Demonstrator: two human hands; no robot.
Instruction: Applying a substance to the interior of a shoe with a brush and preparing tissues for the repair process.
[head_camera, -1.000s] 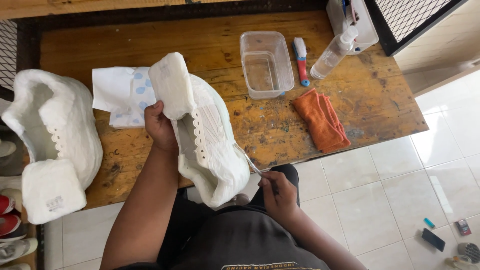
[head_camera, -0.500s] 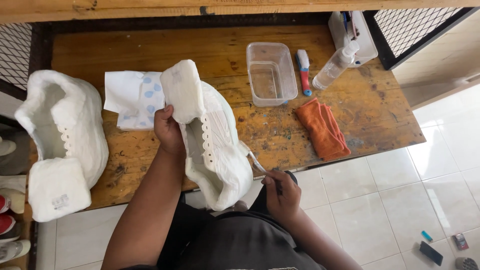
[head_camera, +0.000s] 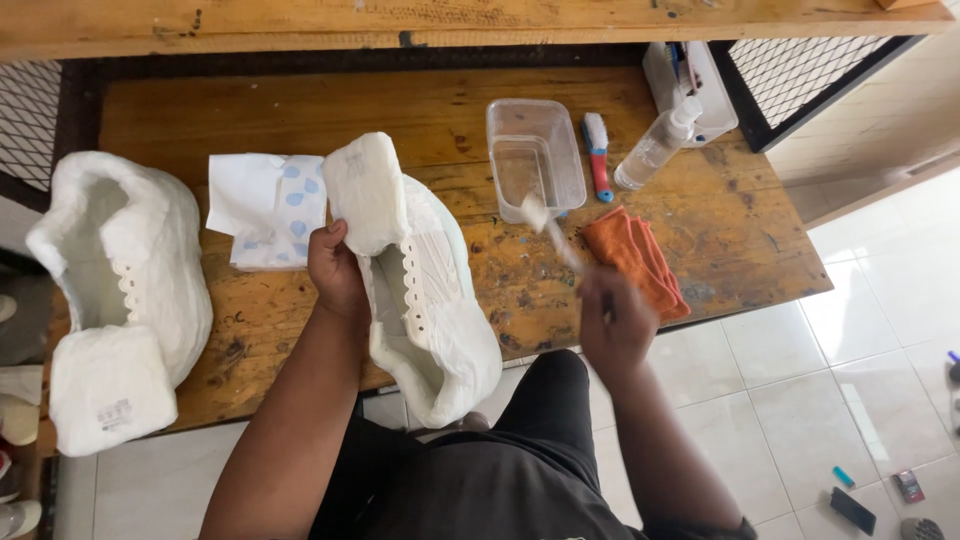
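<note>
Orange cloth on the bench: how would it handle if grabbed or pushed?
The orange cloth lies folded in soft ridges, so it's probably floppy and would droop and unfold when lifted. It looks thin, so likely light. Pushed across the rough wooden bench, it would probably bunch rather than slide whole. No risk of rolling or breaking.

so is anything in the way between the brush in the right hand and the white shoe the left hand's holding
Nothing visible. The right hand holds the brush over the bare wooden table, near the clear tub. The white shoe in the left hand sits just left of it. The orange cloth lies to the right, outside that gap.
</note>
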